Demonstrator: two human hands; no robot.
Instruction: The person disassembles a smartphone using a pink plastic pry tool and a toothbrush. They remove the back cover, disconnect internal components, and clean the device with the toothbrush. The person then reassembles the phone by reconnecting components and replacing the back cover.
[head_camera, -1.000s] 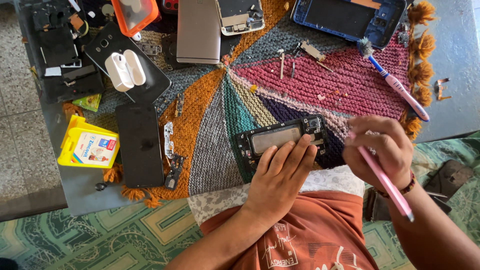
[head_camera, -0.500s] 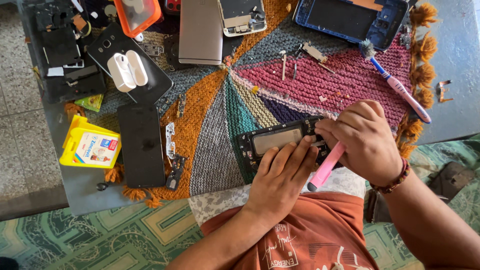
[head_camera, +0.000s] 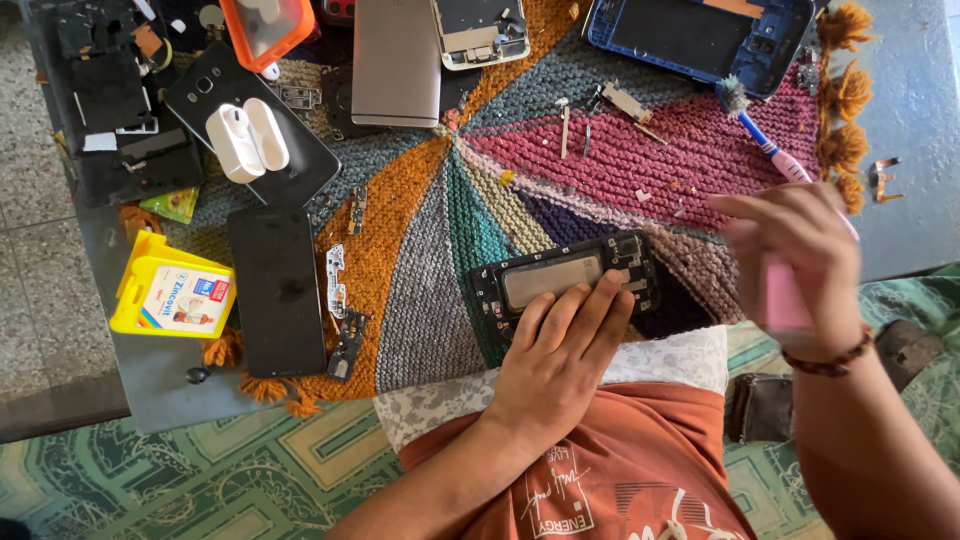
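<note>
Grey table (head_camera: 900, 90), knitted multicoloured mat (head_camera: 420, 250) spread on it, yellow box (head_camera: 172, 288), black phone parts (head_camera: 110, 110) beside

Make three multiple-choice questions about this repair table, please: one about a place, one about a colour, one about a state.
1. Where is the opened phone frame?
A. on the knitted mat
B. on the floor
C. inside the orange case

2. What colour is the tool in the right hand?
A. green
B. pink
C. black

3. What is the left hand doing?
A. hanging free
B. holding the toothbrush
C. pressing its fingers on the phone frame

Answers:
1 A, the frame lies on the mat's near edge.
2 B, a pink handle shows under the blurred fist.
3 C, the fingertips rest on the frame's lower edge.
</note>
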